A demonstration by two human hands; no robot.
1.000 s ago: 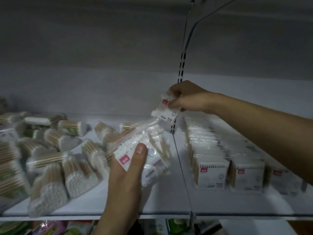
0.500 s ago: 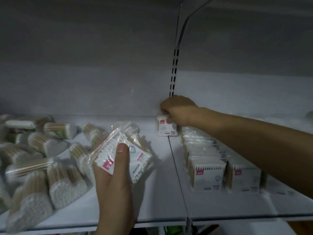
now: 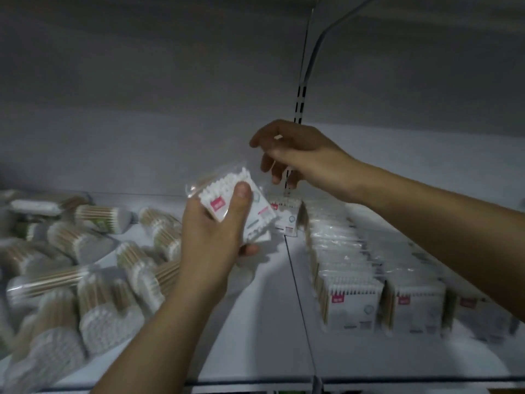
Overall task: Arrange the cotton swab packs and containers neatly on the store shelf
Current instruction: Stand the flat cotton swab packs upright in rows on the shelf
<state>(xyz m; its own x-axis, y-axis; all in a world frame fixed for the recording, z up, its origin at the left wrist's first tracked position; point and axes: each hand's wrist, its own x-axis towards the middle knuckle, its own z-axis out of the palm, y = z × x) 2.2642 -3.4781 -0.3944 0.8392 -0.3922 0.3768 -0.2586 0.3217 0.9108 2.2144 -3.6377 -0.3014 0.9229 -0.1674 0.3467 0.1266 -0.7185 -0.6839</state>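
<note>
We judge the job roughly half done. The shelf (image 3: 270,322) carries on its left a jumbled heap of swab bundles (image 3: 85,280), which remains to be sorted; on its right stand tidy rows of flat packs (image 3: 369,280). Our left hand (image 3: 210,240) clamps the held packs (image 3: 241,206) under its thumb, above mid-shelf. Our right hand (image 3: 298,155) hovers just beyond, fingers apart, gripping no pack. A lone pack (image 3: 287,214) stands far back, seemingly starting a new row.

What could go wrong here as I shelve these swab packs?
The lone pack stands by itself at the back and could tip. The left hand pins its packs under one thumb; one might slide out. The heaped bundles could spill off the shelf edge.
</note>
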